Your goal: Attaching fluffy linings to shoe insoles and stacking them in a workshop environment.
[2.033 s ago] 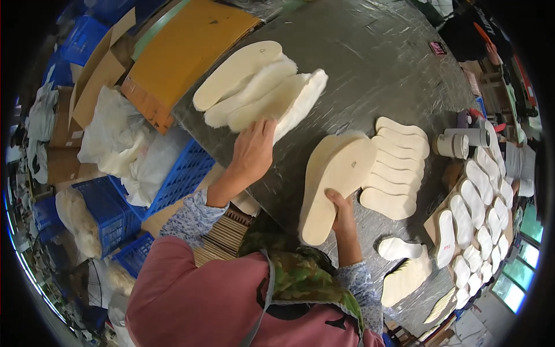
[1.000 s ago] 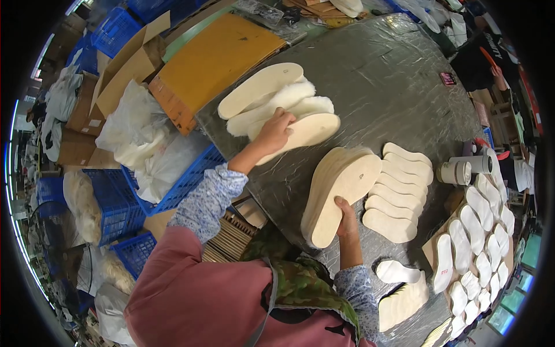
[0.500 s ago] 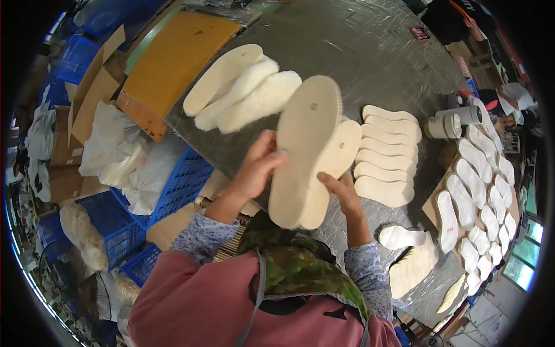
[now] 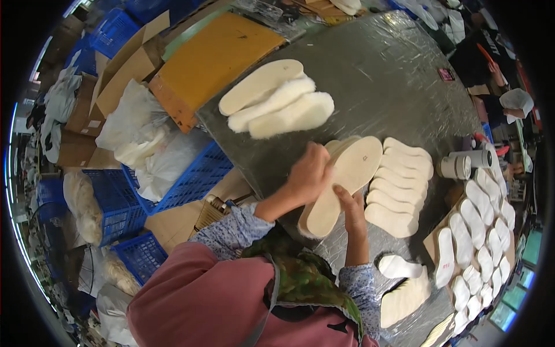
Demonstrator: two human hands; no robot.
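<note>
A small stack of cream insoles (image 4: pixel 347 182) is held tilted in front of me, with a fuzzy edge at the heel end. My right hand (image 4: pixel 351 213) grips the stack from its right side, thumb pressed on the top insole and the other fingers mostly hidden behind. At the stack's left edge is my left hand (image 4: pixel 311 174), its fingers curled closed; whether they pinch an insole there is hidden. Beyond the hands, fleecy white insoles (image 4: pixel 295 110) lie beside a smooth cream insole (image 4: pixel 260 87) on the dark table (image 4: pixel 393 75).
Right of my hands, several insoles (image 4: pixel 399 188) overlap in a row. More white insoles (image 4: pixel 477 217) cover a board at the far right, near pale cylindrical containers (image 4: pixel 457 166). A blue crate (image 4: pixel 191 176) with plastic bags stands left, below an orange-yellow board (image 4: pixel 217 55). Another person (image 4: pixel 491 69) is far right.
The held insoles have come together into one stack and tilted to the right. My left hand has left the front insole's face and curled at the stack's edge. The view has shifted.
</note>
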